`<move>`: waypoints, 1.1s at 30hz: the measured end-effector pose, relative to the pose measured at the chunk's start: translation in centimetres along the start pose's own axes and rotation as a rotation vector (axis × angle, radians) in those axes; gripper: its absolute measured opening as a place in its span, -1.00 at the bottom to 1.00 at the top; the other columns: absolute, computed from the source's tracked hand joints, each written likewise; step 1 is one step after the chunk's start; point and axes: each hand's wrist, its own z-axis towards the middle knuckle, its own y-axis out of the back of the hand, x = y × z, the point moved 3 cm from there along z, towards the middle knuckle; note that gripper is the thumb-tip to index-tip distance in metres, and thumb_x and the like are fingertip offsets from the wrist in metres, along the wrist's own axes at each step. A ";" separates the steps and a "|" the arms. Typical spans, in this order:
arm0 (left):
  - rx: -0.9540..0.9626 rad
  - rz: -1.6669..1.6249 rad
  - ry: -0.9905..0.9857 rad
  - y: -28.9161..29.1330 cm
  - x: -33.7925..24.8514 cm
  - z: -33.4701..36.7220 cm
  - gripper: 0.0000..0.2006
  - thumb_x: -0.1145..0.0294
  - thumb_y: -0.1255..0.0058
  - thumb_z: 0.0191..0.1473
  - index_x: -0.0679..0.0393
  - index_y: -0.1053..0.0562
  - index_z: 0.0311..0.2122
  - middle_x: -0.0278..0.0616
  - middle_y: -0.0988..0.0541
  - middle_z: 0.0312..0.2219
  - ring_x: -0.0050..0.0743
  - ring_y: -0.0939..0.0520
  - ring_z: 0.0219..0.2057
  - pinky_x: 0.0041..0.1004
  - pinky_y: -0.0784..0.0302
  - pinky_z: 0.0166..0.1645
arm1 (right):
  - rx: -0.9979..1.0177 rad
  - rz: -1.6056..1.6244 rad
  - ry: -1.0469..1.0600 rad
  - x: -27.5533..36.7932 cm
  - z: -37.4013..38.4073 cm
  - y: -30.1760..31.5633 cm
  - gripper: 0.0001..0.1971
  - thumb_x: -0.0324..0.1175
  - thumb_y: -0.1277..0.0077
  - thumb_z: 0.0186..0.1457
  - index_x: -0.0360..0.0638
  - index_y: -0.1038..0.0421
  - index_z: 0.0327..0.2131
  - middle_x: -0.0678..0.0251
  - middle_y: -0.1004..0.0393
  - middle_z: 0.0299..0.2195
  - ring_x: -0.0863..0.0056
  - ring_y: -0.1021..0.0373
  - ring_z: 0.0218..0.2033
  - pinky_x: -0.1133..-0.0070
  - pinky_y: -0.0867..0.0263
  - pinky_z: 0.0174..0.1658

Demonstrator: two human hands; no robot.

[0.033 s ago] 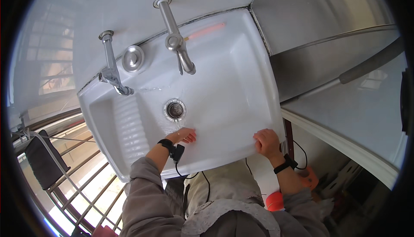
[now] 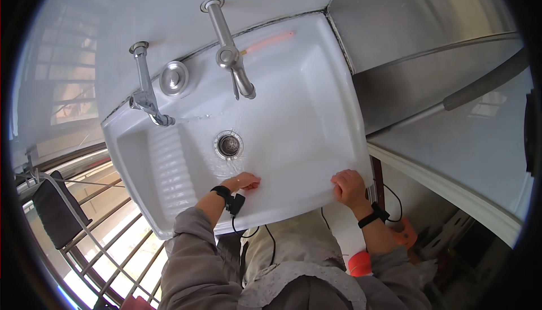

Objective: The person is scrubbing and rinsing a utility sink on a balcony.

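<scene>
A white ceramic sink (image 2: pixel 293 140) spreads out below me, its drain (image 2: pixel 228 145) wet around the metal ring. Over the front part of the basin, just nearer than the drain, is my left hand (image 2: pixel 244 181). Its fingers are curled in, and no object shows in them. My right hand (image 2: pixel 349 187) is closed like a fist at the front right corner, over or against the rim; I cannot tell if it presses on it. Both wrists wear black bands, the left one with a small black box (image 2: pixel 236 203) and a cable.
Two metal taps, one short (image 2: pixel 148 92) and one tall (image 2: pixel 228 56), reach over the back. Beside them sits a round metal drain plug (image 2: pixel 174 78). A pinkish stick (image 2: pixel 268 41) lies along the back ledge. Washboard ridges (image 2: pixel 169 169) fill the left side; a grey-handled pole (image 2: pixel 474 87) leans right.
My left hand has shifted slightly nearer to me and to the right, with its fingers still curled. The drain shows more plainly. My right hand has hardly moved.
</scene>
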 end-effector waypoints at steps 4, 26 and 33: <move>-0.174 -0.565 -0.316 -1.6 -5.1 2.3 -0.65 0.18 0.09 -0.02 0.15 -0.27 -0.16 -0.21 -0.52 -0.44 -0.47 -0.51 -0.42 -0.53 -0.37 -0.31 | 0.035 0.014 0.005 0.3 0.1 -0.1 -0.87 -0.49 0.08 -0.36 -0.11 -0.31 -0.57 0.30 -0.35 -0.58 0.34 -0.32 -0.46 0.47 -0.24 -0.39; -0.888 1.400 -0.257 7.0 -2.9 -6.4 0.00 -0.20 -0.05 -0.32 0.16 0.07 0.16 0.04 0.20 0.17 -0.06 0.22 0.20 -0.04 0.28 0.18 | 0.029 0.003 -0.010 -0.3 0.2 0.3 -0.87 -0.47 0.07 -0.36 -0.11 -0.30 -0.56 0.32 -0.34 -0.59 0.36 -0.31 -0.48 0.48 -0.24 -0.38; -0.648 1.421 -0.767 -6.2 -16.0 1.2 -0.02 -0.10 -0.08 -0.29 0.25 0.10 0.15 -0.04 0.17 0.18 -0.21 0.18 0.21 -0.18 0.20 0.20 | 0.056 0.016 -0.018 0.1 0.0 -0.2 -0.87 -0.48 0.08 -0.36 -0.11 -0.30 -0.57 0.32 -0.34 -0.59 0.36 -0.31 -0.48 0.48 -0.24 -0.39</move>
